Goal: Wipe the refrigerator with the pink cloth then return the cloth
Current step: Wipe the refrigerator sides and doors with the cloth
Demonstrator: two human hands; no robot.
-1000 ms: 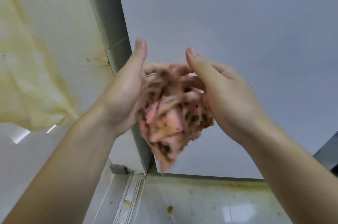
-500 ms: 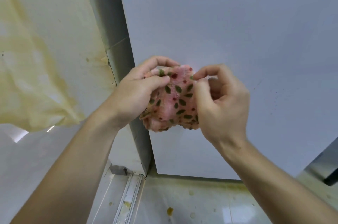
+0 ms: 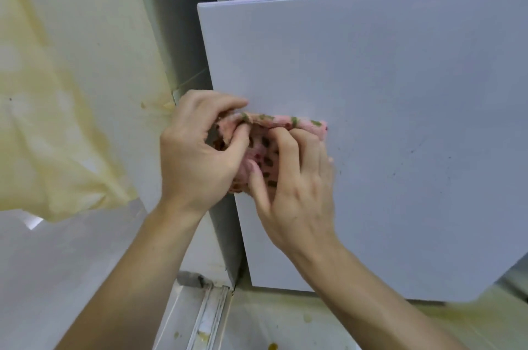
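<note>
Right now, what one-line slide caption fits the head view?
Left hand and right hand grip the bunched pink cloth by the left edge of the white refrigerator door.

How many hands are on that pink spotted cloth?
2. The left hand pinches the left end of the pink spotted fabric cloth; the right hand grips its right side.
</note>
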